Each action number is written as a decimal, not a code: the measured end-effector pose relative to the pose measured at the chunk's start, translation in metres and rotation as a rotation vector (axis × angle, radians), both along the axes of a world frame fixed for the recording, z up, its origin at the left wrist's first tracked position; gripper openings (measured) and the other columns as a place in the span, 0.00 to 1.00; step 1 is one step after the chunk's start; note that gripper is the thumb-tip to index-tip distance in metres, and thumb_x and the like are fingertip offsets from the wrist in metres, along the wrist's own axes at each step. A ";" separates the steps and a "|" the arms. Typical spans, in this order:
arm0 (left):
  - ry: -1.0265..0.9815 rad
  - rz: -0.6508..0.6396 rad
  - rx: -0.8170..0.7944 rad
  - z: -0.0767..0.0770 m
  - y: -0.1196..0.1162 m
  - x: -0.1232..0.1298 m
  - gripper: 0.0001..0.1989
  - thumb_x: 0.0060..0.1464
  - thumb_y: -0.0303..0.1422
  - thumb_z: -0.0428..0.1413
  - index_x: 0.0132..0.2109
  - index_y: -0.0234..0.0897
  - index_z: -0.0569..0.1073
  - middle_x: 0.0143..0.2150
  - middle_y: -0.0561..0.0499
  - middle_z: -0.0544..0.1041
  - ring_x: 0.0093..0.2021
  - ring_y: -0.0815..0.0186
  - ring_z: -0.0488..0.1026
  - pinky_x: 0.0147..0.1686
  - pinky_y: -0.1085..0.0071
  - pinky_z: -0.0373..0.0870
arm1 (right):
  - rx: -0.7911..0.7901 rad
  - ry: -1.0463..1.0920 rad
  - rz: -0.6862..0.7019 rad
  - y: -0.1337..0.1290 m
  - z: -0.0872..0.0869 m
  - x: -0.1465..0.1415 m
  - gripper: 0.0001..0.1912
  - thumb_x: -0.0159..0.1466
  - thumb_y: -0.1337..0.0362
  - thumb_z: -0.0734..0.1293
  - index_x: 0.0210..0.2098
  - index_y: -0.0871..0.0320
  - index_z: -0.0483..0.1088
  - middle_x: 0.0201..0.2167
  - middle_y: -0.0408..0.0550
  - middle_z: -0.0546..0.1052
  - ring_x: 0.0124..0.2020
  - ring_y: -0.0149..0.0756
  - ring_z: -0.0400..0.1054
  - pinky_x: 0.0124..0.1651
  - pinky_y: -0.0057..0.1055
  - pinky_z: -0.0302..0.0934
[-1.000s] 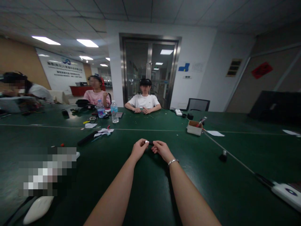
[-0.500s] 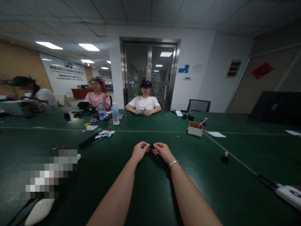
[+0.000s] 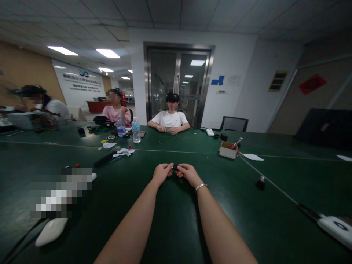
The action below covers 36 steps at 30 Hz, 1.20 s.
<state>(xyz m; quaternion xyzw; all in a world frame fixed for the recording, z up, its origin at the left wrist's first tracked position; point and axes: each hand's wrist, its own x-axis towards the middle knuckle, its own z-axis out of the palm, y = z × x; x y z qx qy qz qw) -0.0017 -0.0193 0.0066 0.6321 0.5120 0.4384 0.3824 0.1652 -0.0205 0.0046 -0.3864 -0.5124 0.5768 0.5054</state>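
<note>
A small black object (image 3: 175, 167) is held between my two hands over the green table (image 3: 176, 205). My left hand (image 3: 162, 173) pinches its left end with thumb and fingers. On the other end, my right hand (image 3: 188, 174) has its thumb and fingertips closed, with a silver bracelet at the wrist. The fingertips are close together and hide most of the object, so its exact kind cannot be told.
Bottles (image 3: 136, 130) and crumpled paper (image 3: 123, 152) are at the back left. A small box (image 3: 228, 150) holding tools stands right of centre, beside a cable and a black brush-like item (image 3: 260, 182). A power strip (image 3: 335, 229) lies far right. Several people sit around the table.
The fingertips have come slightly closer together around the black object. The whole view has shifted a little, with the scene moving slightly to the right in its upper part.
</note>
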 end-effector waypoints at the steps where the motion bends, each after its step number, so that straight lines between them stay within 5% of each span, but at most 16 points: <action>1: 0.002 0.000 0.003 0.000 0.000 0.000 0.26 0.48 0.55 0.49 0.27 0.33 0.72 0.21 0.50 0.73 0.22 0.69 0.68 0.26 0.73 0.63 | -0.001 0.007 0.005 0.000 0.000 0.000 0.12 0.55 0.66 0.72 0.36 0.65 0.70 0.23 0.49 0.76 0.21 0.27 0.70 0.24 0.22 0.65; 17: 0.163 0.145 0.043 0.007 -0.006 -0.003 0.30 0.51 0.56 0.43 0.20 0.35 0.69 0.14 0.53 0.66 0.18 0.68 0.63 0.27 0.71 0.58 | 0.096 0.018 0.064 -0.006 0.003 0.000 0.22 0.45 0.66 0.76 0.40 0.62 0.72 0.27 0.43 0.76 0.24 0.26 0.70 0.26 0.22 0.65; 30: 0.116 0.015 0.135 -0.002 -0.016 -0.009 0.25 0.53 0.53 0.45 0.28 0.36 0.70 0.21 0.54 0.69 0.24 0.68 0.67 0.28 0.72 0.61 | 0.047 -0.107 0.039 -0.010 0.009 -0.005 0.16 0.54 0.55 0.72 0.26 0.64 0.69 0.18 0.48 0.75 0.16 0.24 0.66 0.18 0.19 0.61; 36: 0.038 -0.001 0.300 0.000 -0.023 -0.007 0.14 0.53 0.42 0.51 0.42 0.38 0.70 0.35 0.50 0.75 0.34 0.67 0.71 0.35 0.71 0.66 | 0.023 -0.103 0.005 -0.011 0.008 -0.007 0.16 0.56 0.56 0.70 0.24 0.63 0.68 0.18 0.49 0.75 0.16 0.24 0.66 0.17 0.18 0.60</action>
